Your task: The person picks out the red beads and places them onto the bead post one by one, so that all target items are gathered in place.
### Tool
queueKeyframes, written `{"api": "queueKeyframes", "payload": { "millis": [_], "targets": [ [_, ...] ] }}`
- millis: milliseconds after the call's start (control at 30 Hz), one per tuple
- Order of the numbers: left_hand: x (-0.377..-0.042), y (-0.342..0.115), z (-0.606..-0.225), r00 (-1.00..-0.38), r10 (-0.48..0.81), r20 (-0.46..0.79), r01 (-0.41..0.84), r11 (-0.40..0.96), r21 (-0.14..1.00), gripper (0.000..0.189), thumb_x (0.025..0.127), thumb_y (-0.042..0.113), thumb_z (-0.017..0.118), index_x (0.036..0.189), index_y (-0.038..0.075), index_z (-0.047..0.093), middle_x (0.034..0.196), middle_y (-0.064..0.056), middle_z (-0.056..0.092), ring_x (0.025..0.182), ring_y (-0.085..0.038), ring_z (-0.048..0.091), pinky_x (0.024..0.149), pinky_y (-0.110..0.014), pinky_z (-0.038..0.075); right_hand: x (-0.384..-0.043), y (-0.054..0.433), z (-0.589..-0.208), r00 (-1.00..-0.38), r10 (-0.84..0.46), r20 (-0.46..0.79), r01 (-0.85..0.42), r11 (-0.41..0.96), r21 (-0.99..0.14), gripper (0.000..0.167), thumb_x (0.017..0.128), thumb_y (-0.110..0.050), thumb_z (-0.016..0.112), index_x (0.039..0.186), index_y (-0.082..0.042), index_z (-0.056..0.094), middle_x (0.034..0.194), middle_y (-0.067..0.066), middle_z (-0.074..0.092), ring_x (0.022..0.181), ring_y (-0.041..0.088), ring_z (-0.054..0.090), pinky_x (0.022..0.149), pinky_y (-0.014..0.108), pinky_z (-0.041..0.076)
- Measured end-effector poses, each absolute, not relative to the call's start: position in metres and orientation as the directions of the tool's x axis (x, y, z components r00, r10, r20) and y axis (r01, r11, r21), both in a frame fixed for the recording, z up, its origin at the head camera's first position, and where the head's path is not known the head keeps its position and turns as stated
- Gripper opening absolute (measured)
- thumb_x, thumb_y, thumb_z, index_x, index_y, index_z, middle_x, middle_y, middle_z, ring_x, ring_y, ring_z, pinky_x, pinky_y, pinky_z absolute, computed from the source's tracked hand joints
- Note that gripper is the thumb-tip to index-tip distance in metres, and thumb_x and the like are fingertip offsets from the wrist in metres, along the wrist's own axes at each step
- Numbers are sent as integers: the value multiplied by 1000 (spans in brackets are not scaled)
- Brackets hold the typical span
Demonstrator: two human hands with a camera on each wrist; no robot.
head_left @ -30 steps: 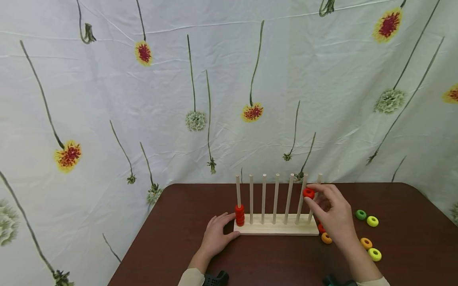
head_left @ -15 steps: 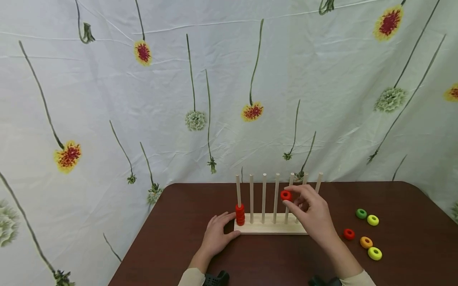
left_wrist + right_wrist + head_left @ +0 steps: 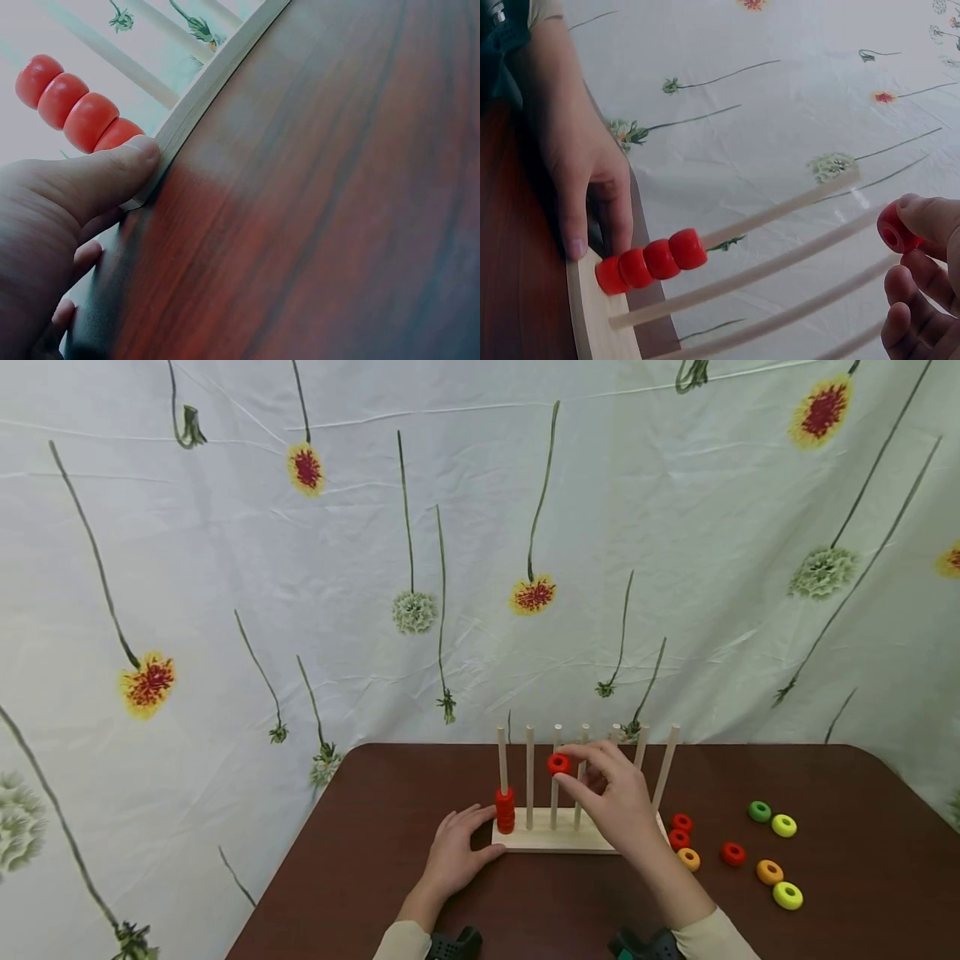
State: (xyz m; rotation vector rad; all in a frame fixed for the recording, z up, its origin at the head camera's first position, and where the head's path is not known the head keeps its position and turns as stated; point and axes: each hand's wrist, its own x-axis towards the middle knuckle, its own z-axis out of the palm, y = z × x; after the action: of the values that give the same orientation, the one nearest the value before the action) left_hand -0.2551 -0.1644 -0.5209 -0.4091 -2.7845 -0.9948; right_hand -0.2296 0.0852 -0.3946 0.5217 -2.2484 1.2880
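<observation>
A wooden peg rack with several upright pegs stands on the table. Several red beads are stacked on its leftmost peg. My left hand grips the left end of the base, thumb at the front edge and fingers round the far side. Between thumb and fingertips, my right hand pinches a red bead, raised near the top of the third peg from the left. Its hole shows in the right wrist view, where the bead is apart from the loaded peg. The right hand hides parts of the middle pegs.
Loose beads lie right of the rack: red beads, a single red bead, orange beads, yellow-green beads and a green bead. A flower-printed cloth hangs behind the dark table.
My right hand has moved left along the rack, carrying the red bead from the right-hand pegs toward the left ones. The left hand has stayed on the base.
</observation>
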Motion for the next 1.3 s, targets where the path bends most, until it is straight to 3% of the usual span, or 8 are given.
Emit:
{"api": "queueKeyframes", "payload": {
  "millis": [200,567,867,1100,1300],
  "targets": [
    [-255,-165,-520,-950,201,239,306,748,589,56,85,33,79,135,13,63,138,-7,64,138,-32,50,121,-61,26,-233,73,-388,-831,-83,550,-524,446,-726,32,86,-20,79,117,-21,74,102,-2,64,69,4,57,57,23,51],
    [-256,-165,-520,-947,203,247,314,740,595,56,86,32,78,136,13,63,138,-7,64,139,-32,50,121,-62,26,-236,50,-371,-866,-69,495,-471,439,-765,34,86,-24,79,119,-23,74,115,2,67,55,14,64,48,23,48],
    [-255,-165,-519,-948,206,244,315,736,600,55,86,32,78,136,13,63,138,-8,64,139,-33,50,120,-62,26,-243,34,-365,-894,-26,446,-414,423,-806,34,86,-25,79,120,-23,74,105,2,69,51,7,60,50,25,51],
    [-255,-166,-521,-948,209,240,314,738,597,56,86,32,79,136,13,63,138,-7,64,139,-33,50,120,-63,26,-245,26,-358,-907,-8,422,-387,413,-824,36,87,-29,77,123,-27,73,98,-1,73,48,20,64,45,26,45],
    [-256,-166,-521,-946,215,242,320,732,601,55,86,33,78,136,13,63,138,-7,64,139,-33,50,120,-63,25,-246,22,-355,-914,2,405,-367,423,-829,37,88,-29,77,125,-28,71,93,2,77,42,12,60,41,26,41]
  ]
}}
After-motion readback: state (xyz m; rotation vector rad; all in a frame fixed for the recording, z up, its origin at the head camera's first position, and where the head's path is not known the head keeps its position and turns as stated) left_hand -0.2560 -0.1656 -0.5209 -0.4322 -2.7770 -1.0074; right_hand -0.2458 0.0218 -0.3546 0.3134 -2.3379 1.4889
